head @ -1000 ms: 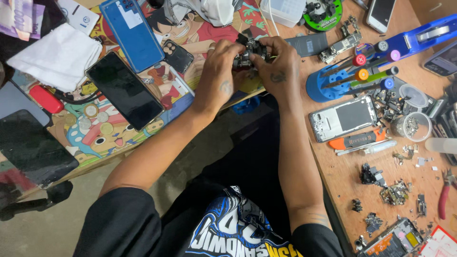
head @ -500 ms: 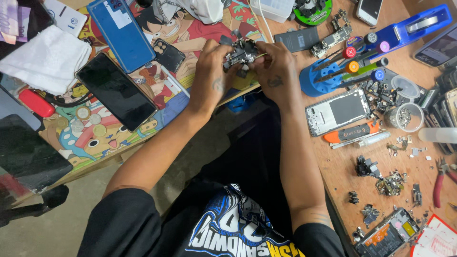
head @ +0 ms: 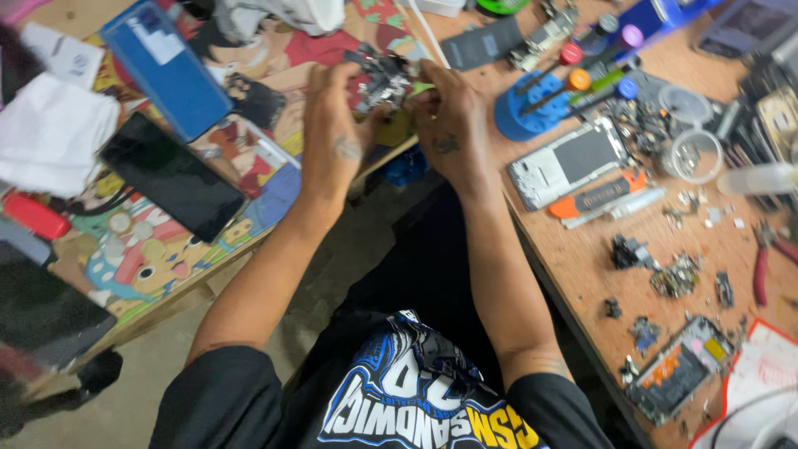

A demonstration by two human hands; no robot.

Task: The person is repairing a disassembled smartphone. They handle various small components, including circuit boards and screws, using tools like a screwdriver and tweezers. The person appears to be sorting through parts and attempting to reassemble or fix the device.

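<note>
A small phone circuit part [head: 381,81] sits between both hands, left hand [head: 337,133] and right hand [head: 449,125], each grip closed on it.

Two bare hands, the left hand [head: 337,137] and the right hand [head: 449,125], meet at twelve o'clock on one small dark circuit part [head: 382,79]. One black slab phone [head: 170,175] lies at nine o'clock, and one blue flat phone box [head: 166,66] at eleven. One stripped silver phone frame [head: 569,162] sits at two o'clock. One red-handled pair of pliers [head: 769,262] lies at three. One white folded cloth [head: 54,133] is at ten.
</note>
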